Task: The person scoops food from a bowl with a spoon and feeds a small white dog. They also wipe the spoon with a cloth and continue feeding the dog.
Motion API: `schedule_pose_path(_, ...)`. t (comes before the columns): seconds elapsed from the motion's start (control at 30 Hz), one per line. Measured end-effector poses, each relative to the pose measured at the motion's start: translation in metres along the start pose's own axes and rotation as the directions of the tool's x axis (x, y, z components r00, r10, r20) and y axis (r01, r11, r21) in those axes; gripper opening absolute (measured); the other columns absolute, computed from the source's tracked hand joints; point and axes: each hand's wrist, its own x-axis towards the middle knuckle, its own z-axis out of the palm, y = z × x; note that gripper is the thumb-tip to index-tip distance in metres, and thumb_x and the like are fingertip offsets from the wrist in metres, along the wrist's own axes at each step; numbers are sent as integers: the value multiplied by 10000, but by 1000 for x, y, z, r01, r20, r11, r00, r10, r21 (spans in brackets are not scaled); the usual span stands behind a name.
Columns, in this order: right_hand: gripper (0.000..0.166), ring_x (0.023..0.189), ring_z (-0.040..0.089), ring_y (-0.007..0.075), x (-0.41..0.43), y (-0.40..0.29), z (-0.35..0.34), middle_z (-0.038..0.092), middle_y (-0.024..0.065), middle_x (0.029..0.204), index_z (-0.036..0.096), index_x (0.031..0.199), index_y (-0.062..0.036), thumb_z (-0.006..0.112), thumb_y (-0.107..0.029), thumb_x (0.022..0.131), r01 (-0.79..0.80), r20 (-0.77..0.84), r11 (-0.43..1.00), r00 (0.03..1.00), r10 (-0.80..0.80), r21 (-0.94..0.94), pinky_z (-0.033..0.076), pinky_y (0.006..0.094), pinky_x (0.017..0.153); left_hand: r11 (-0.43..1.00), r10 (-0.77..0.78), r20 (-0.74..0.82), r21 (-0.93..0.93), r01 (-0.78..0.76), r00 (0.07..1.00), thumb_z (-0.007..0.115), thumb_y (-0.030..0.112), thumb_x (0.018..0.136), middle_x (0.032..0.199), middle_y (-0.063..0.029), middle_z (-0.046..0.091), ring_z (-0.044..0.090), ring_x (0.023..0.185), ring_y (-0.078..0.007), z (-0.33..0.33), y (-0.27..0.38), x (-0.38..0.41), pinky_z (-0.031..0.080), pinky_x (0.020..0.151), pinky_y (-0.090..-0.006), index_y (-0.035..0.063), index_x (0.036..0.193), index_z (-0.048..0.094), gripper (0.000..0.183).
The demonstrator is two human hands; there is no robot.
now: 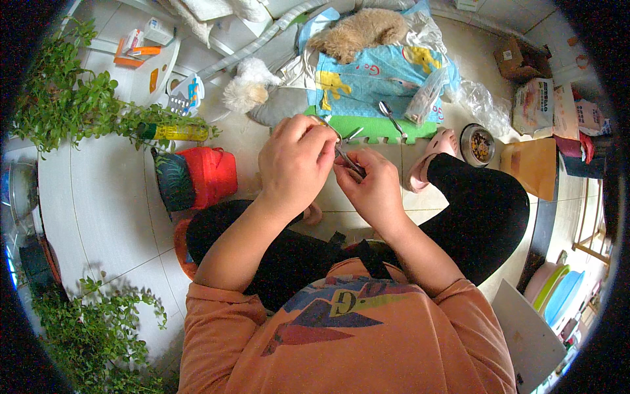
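Note:
My left hand and my right hand are close together in front of me. The fingers of my left hand close around the upper part of a metal spoon, whose bowl seems to show beyond the fingertips. My right hand grips dark metal handles that reach towards the left fingers; whether they belong to the spoon or to another tool I cannot tell. Beyond the hands, a second metal spoon lies across the edge of a blue printed cloth and a green foam mat.
A curly brown dog lies on the cloth, a white fluffy dog left of it. A steel bowl of dry food is beside my pink clog. A red bag stands at left, under a yellow-green can.

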Motion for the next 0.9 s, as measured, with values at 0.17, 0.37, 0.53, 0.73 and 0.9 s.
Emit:
schedule_pose_path(0.17,159,684,623,210,2,2,-3,630,160,769,633,857,23,651,-98,755,-151,57,977,988,144,150,483,312,632,946,-204,-58,-269,181,977,680,18,688,732,-48,555,551,648,-198,-11,-8,-12,453,583,-294,77,803,600,152)
schedule_pose_path(0.37,183,664,540,71,3,8,-5,619,61,733,631,909,15,628,-106,772,-230,99,902,973,208,366,452,242,607,604,-410,381,-568,560,829,625,11,799,878,-54,656,615,782,-91,2,-9,-40,489,677,-226,17,939,608,141)
schedule_pose_path(0.53,193,695,525,63,3,8,-3,611,22,799,613,928,12,646,-116,788,-252,123,850,968,221,462,440,224,608,406,-374,437,-715,569,818,608,-11,809,912,-64,659,618,823,-95,10,-11,-44,495,758,-233,3,1005,612,196)
schedule_pose_path(0.73,166,694,517,64,5,5,-8,595,-1,812,615,901,-21,679,-148,816,-340,216,786,940,265,516,420,202,599,389,-309,491,-716,580,814,603,-17,824,939,-33,634,581,842,-68,6,-11,-40,477,761,-219,-2,1023,596,199)
schedule_pose_path(0.9,170,570,423,21,5,4,-11,569,-43,739,630,898,-57,695,-189,813,-458,318,687,888,332,563,313,171,479,323,-362,496,-727,605,789,633,-9,800,876,-45,651,607,808,-80,10,-14,-40,498,719,-221,-12,920,609,122)
